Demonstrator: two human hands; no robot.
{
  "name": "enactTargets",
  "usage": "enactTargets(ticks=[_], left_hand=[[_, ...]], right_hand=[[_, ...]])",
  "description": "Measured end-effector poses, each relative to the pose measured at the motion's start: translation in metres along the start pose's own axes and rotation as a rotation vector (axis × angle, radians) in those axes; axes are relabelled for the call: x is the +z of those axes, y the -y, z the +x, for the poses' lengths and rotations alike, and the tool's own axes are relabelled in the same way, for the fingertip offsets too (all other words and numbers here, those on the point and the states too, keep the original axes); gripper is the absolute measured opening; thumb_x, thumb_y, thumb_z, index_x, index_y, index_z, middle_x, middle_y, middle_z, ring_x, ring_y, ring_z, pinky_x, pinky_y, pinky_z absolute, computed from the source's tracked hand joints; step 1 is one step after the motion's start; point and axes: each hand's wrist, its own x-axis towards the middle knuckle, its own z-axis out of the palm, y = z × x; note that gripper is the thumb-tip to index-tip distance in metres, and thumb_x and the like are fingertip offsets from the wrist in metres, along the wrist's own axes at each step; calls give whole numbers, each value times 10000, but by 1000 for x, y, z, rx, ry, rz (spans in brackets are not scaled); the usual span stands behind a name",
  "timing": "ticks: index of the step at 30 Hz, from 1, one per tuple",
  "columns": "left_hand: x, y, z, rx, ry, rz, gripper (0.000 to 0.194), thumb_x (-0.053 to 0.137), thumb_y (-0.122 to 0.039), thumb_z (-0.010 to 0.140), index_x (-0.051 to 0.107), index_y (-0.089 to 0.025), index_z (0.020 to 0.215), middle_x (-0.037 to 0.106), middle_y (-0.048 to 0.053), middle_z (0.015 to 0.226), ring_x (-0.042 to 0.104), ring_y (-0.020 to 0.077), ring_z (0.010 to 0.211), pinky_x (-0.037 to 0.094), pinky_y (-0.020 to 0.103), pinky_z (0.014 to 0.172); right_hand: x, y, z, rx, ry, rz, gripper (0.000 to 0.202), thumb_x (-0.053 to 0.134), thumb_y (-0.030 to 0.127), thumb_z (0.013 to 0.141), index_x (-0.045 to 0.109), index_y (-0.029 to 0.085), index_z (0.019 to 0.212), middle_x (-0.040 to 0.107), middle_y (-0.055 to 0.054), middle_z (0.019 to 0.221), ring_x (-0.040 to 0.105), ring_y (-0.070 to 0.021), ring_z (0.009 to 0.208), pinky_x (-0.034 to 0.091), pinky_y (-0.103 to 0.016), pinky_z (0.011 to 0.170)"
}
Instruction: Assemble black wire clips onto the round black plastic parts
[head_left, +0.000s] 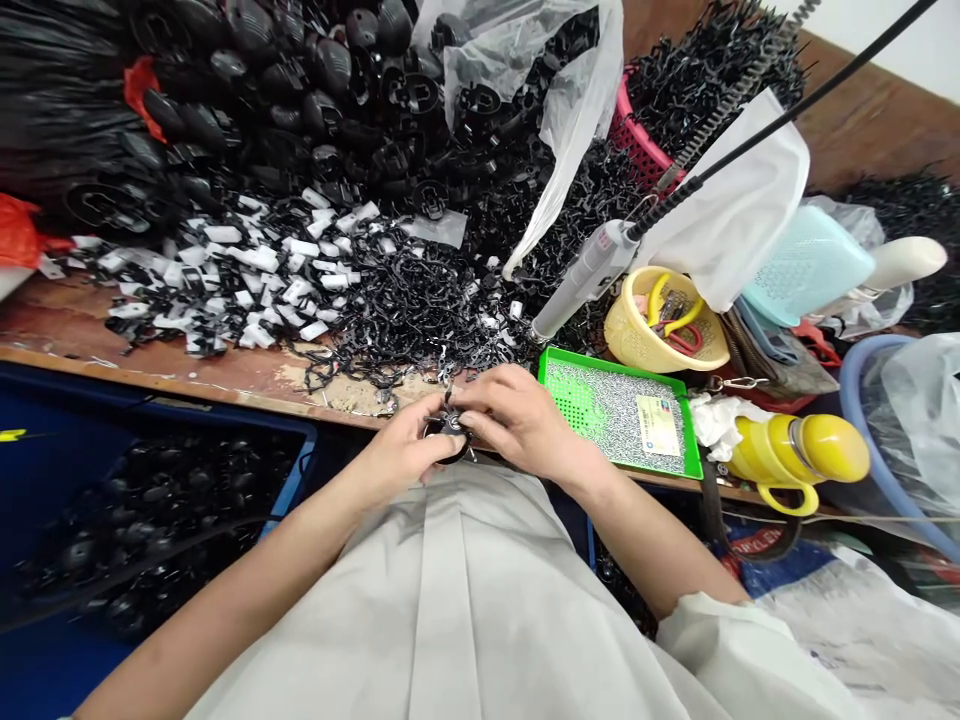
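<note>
Head view: both hands together at table edge, in front of the light apron. Black round part (454,447) sits between them, partly hidden by fingers. Left hand (405,440) on its 9 o'clock side, fingers curled, thumb pressed on top, gripping it. Right hand (521,415) on its 3 o'clock side, fingers bent in, thumb and fingertips closed on its upper side. Can't tell whether a small piece is pinched there too.

From the part: thin black pieces (420,300) heaped at 12 o'clock; white-and-black pieces (255,265) at 10; rounded black housings (322,75) at 11, clear plastic bag (577,110) over some of the pile. Grey driver (581,285) hangs at 1, tip down. Green tray (696,440) at 3, small metallic bits plus a card (658,427) in it. Yellow basket (630,335) at 2, holds yellow-handled tool (656,297). Yellow bottle (776,447) at 3, beyond tray. Blue bin (296,480) between 8 and 9, black parts inside.
</note>
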Motion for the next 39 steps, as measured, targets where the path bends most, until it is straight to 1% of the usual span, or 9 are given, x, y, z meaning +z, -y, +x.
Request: enactTargets(ticks=[8,12,16,19,22,25,27,34,39], left_hand=[[5,-5,-2,-245,109,-191,250,641,-204,663,600,-207,910,519,-37,660,374,72,459,248,198,393],[15,6,2,148,-130,284,345,673,-185,672,581,-213,1002,636,23,932,610,191,847,502,314,737],[18,12,9,641,-380,693,437,684,-143,705,575,-250,1114,598,88,1235,548,279,1174,402,448,1036],[20,8,17,811,-394,614,378,684,-139,737,593,-281,1075,565,62,1318,518,276,1239,375,456,1080],[26,2,27,523,-325,228,354,681,-256,794,554,-288,1123,615,45,1133,628,212,990,539,350,803],[35,-1,35,198,-253,-113,393,695,-341,783,537,-268,1136,581,5,906,578,118,642,454,224,466],[42,-2,39,110,-210,-194,410,724,-334,747,543,-240,1103,571,-5,860,568,106,608,426,202,425],[57,-3,42,-119,1,-66,343,716,-360,755,507,-198,973,585,-25,750,607,123,540,431,192,377],[46,2,47,-50,-213,-81,379,724,-327,740,496,-211,1020,632,-9,811,624,117,547,488,211,409]], right_hand=[[-27,24,-3,-125,368,-424,190,448,186,946,619,146,874,635,-89,851,545,-201,783,426,-353,778],[-14,21,-5,96,233,-162,146,485,193,905,595,157,816,625,-92,854,547,-199,817,444,-366,807],[8,15,-6,547,-31,576,222,495,355,895,551,190,757,563,1,672,517,-127,605,465,-270,590],[5,15,-11,680,53,1058,313,522,482,873,585,180,824,559,32,636,462,-78,461,379,-199,413],[-24,6,-21,722,-46,1153,322,642,488,815,645,170,869,606,26,654,485,-58,446,354,-169,380],[-61,-20,-26,584,-603,740,279,614,471,861,657,217,970,639,22,741,550,-69,555,454,-183,486],[-74,-42,-21,504,-747,497,393,601,486,872,591,260,1193,673,-24,995,635,-112,804,540,-243,678],[-55,-81,25,371,-405,240,572,622,439,867,445,203,1358,607,-87,1273,573,-232,1178,488,-415,991],[-53,-39,17,381,-508,391,567,638,459,847,415,258,1328,649,-27,1039,636,-183,922,551,-361,816]])
